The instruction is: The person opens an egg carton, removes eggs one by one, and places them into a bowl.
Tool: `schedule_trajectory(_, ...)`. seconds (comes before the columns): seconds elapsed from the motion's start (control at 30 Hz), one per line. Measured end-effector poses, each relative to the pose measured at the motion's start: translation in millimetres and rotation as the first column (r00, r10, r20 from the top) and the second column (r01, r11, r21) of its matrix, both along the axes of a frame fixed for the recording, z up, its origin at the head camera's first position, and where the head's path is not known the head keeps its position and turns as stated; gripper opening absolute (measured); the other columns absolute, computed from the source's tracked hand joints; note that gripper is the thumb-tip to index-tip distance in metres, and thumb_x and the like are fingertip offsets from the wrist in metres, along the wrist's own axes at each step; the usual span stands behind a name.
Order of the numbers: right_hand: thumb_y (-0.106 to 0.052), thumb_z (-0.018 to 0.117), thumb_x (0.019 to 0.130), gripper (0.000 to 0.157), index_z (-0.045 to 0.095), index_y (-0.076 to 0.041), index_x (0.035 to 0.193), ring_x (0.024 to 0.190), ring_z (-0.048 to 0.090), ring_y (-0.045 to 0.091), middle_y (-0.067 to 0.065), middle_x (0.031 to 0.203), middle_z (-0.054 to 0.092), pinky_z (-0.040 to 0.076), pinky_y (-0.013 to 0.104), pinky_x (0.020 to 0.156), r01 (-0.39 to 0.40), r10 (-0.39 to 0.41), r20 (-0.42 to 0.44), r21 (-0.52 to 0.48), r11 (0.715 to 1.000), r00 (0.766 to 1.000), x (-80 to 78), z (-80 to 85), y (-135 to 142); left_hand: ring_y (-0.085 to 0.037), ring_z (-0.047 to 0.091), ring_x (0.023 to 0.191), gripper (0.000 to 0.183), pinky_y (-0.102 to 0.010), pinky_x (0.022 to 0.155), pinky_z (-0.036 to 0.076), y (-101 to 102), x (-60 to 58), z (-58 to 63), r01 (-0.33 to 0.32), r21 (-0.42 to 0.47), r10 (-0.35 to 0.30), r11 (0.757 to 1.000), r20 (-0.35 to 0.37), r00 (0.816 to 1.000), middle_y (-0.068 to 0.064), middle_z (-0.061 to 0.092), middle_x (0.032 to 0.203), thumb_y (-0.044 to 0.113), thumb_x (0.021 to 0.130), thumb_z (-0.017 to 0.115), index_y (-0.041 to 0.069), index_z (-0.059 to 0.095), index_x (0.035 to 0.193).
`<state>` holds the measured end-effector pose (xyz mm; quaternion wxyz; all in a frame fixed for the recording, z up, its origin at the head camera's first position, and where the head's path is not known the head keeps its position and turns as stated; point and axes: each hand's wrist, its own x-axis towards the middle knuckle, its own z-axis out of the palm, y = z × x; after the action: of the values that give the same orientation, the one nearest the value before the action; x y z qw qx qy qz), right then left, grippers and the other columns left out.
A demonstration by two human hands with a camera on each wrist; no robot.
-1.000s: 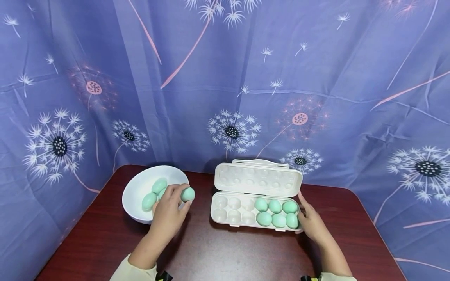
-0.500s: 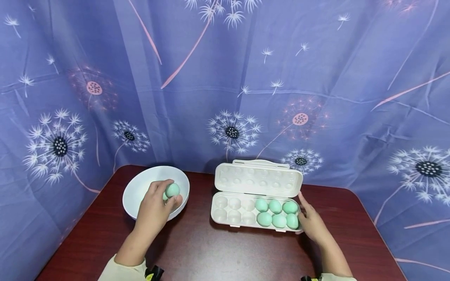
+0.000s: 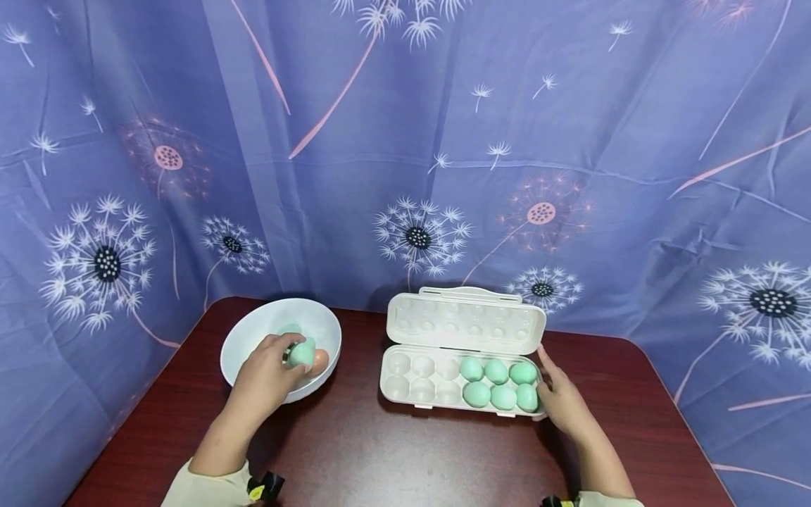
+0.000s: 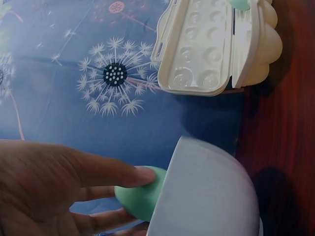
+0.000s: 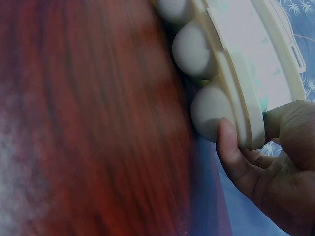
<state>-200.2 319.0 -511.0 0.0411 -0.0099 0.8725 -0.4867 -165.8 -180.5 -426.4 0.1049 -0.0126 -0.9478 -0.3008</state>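
Note:
My left hand (image 3: 262, 380) is over the white bowl (image 3: 241, 341) at the left, pinching a pale green egg (image 3: 303, 351) between thumb and fingers. In the left wrist view the thumb lies on the held egg (image 4: 140, 199), right beside the bowl's rim. A brown egg (image 3: 321, 361) and another green egg (image 3: 290, 329) show inside the bowl; the hand hides the rest. To the right lies an open white egg carton (image 3: 398, 363), green eggs filling the right half of its cups. My right hand (image 3: 564, 405) grips the carton's right end, its thumb (image 5: 226, 135) against an end cup.
The carton's lid (image 3: 465, 324) leans back toward the curtain (image 3: 355, 232), which hangs behind and along both sides. Both bowl and carton stand on a dark red wooden table (image 3: 405, 458), with a gap between them.
My left hand, holding a green egg, has moved left from the bowl's right rim and lower into the bowl. A brown egg now shows beside it. The right hand and carton stay put.

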Motion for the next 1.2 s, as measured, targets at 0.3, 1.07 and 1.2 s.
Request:
schedule_trajectory(0.3,0.004,0.038,0.101,0.074,0.006,-0.018,0.164,0.089,0.066,0.028,0.037,0.143,0.039,0.06,0.038,0.052,-0.007,0.007,0.009,-0.002,1.0,1.0,1.6,1.6,-0.9,-0.034,0.067,0.097,0.043,-0.05,0.082,0.052,-4.8,0.1,-3.3,0.053,-0.028,-0.05,0.998,0.079,0.996,-0.02,0.068,0.109,0.012,0.08,0.077,0.004,0.068,0.121)
schedule_trajectory(1.07,0.004,0.038,0.101,0.074,0.007,-0.018,0.164,0.086,0.066,0.026,0.036,0.143,0.039,0.06,0.038,0.053,-0.004,0.004,0.007,-0.013,1.0,1.0,0.2,-0.4,0.7,-0.029,0.065,0.093,0.043,-0.047,0.084,0.052,-11.6,-8.1,-19.0,0.088,-0.024,-0.086,0.996,0.102,0.991,-0.015,0.07,0.102,0.01,0.079,0.078,0.001,0.067,0.12)
schedule_trajectory(1.2,0.005,0.039,0.101,0.074,0.006,-0.016,0.164,0.088,0.066,0.026,0.037,0.142,0.04,0.06,0.039,0.053,-0.011,0.011,0.002,-0.016,1.0,1.0,0.0,-0.6,1.3,-0.028,0.065,0.092,0.04,-0.047,0.083,0.051,-10.7,-9.3,-19.6,0.079,-0.022,-0.076,0.997,0.112,0.991,-0.014,0.07,0.1,0.009,0.079,0.078,-0.001,0.065,0.116)
